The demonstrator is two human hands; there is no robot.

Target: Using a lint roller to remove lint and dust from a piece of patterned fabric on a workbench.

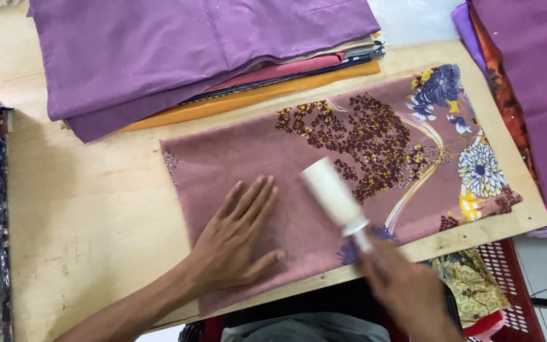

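The mauve floral cloth (pixel 324 171) lies along the table's (pixel 83 209) near edge; my left hand (pixel 238 237) presses it flat, fingers spread, while my right hand (pixel 406 294) grips the lint roller (pixel 335 196), mid-rolling; next, uncleaned patches.

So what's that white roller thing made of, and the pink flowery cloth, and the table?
The white cylindrical lint roller in the right hand looks like matte paper sheets wrapped on a plastic handle, though blur hides detail. The dusty-pink floral cloth seems thin woven fabric, lying flat and soft under the left hand. The pale table looks like unfinished plywood, with visible grain.
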